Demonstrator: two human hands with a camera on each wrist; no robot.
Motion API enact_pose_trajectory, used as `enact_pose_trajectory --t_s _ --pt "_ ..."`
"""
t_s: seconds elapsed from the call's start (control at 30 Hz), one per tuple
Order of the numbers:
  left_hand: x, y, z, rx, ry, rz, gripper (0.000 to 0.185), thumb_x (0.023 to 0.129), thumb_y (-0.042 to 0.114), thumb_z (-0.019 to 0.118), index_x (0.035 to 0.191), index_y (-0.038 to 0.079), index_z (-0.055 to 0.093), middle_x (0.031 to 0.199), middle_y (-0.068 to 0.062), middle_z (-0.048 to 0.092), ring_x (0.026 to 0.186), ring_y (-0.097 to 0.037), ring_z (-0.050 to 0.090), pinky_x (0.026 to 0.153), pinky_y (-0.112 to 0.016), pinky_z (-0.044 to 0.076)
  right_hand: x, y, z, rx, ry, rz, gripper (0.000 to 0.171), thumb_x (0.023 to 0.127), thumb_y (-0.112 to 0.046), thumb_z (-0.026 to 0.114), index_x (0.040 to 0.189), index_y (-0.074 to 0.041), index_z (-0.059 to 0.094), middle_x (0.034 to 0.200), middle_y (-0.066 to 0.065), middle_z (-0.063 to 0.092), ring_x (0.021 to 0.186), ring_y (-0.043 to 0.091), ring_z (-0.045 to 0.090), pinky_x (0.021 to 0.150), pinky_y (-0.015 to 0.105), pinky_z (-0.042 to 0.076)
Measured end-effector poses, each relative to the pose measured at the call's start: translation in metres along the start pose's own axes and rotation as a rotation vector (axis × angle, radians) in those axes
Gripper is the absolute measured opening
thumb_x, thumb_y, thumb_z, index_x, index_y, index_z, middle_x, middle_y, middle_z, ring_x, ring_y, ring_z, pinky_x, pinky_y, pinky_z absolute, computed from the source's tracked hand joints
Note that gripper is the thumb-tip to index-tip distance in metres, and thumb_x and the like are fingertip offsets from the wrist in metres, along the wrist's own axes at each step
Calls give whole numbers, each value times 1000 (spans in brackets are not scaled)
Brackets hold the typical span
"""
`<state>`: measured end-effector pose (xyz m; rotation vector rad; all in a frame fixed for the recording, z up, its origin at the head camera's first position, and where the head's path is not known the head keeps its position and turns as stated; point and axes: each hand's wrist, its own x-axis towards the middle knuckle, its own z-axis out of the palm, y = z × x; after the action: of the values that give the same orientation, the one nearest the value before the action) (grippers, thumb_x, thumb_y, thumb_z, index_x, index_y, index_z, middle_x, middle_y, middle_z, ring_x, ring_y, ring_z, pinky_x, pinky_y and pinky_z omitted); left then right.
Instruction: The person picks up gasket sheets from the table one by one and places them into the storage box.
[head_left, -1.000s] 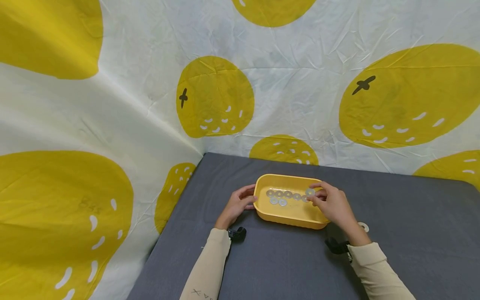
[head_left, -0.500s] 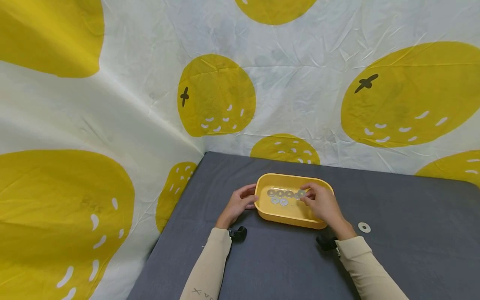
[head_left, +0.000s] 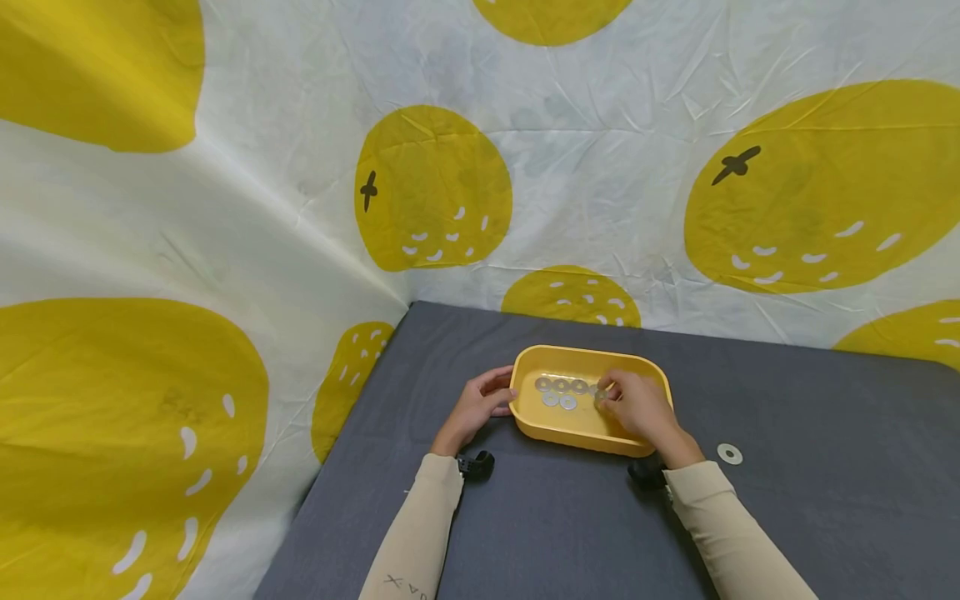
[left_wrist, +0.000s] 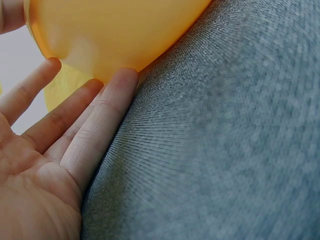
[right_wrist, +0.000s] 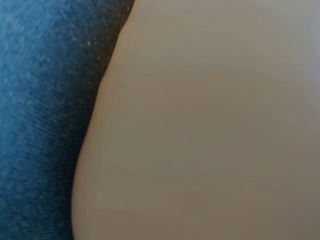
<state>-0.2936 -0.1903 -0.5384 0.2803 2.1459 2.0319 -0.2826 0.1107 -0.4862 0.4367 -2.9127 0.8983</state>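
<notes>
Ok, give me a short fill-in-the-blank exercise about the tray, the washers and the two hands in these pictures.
1. The washers lie inside a tray whose colour is ____.
2. The left hand touches the tray's ____ end.
3. One single washer lies on the grey table, ____ the tray.
4. The right hand reaches ____ the tray.

Missing words: yellow; left; outside; into
</notes>
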Motion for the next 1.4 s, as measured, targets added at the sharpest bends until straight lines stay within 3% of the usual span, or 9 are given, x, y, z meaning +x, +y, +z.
enact_pose_trajectory --t_s 0.17,0.43,1.03,1.23,1.4 --pt "1 -1 0 2 -6 -3 48 98 20 69 145 26 59 140 -8 64 119 -23 68 89 -37 62 2 -1 0 -31 -37 0 17 88 -10 78 102 -2 74 79 4 73 70 16 63 64 31 50" --pt "1 2 0 7 -6 -3 48 99 19 68 146 24 58 139 -8 64 118 -23 68 89 -38 62 3 -3 -1 -32 -101 61 20 91 -14 75 106 0 74 89 10 76 77 20 67 66 35 54" --pt "1 0 1 7 -1 -3 49 98 19 69 146 24 58 140 -8 64 119 -23 68 89 -38 62 3 -2 0 -110 -138 93 17 91 -17 76 100 -3 74 85 9 72 70 21 61 62 36 50" --pt "1 0 0 3 -5 4 49 98 19 69 145 25 59 140 -9 64 118 -24 68 89 -39 62 3 -4 0 -80 -84 110 16 93 -17 72 101 -3 74 80 7 73 66 19 59 57 31 46" --pt "1 -1 -1 -2 -5 3 49 98 20 69 146 24 59 140 -9 64 117 -22 68 89 -38 63 0 -6 -3 -12 88 53 14 97 -17 66 101 -5 72 80 6 72 68 18 60 60 30 46"
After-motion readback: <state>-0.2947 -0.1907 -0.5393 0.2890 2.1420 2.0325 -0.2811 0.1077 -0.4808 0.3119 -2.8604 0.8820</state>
